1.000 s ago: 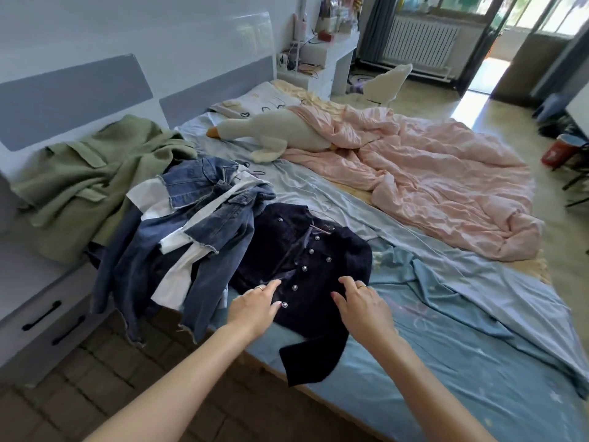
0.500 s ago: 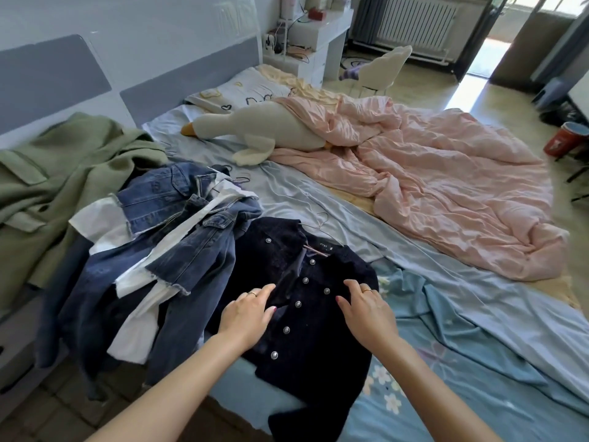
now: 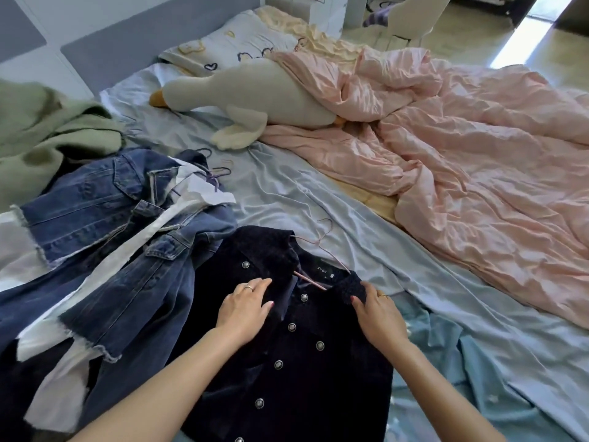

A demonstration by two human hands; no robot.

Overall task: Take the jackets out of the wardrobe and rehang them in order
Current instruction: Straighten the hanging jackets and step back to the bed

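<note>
Dark-navy jacket [image 3: 287,362] lies collar-away on the bed [image 3: 318,193], both hands apart: left hand [image 3: 243,309] flat on its chest, right hand [image 3: 377,315] pinching the collar.

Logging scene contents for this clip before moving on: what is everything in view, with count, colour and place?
dark jacket: 1, navy with silver buttons, bed's near edge, on a pink hanger
denim jackets: pile, count unclear, blue with white parts, left of the dark jacket
green coat: 1, olive, far left
goose plush: 1, cream, near the pillow
duvet: 1, pink, right
bed sheet: light blue
chair: 1, white, beyond the bed
left hand: flat on the jacket front
right hand: grip on the collar
</note>
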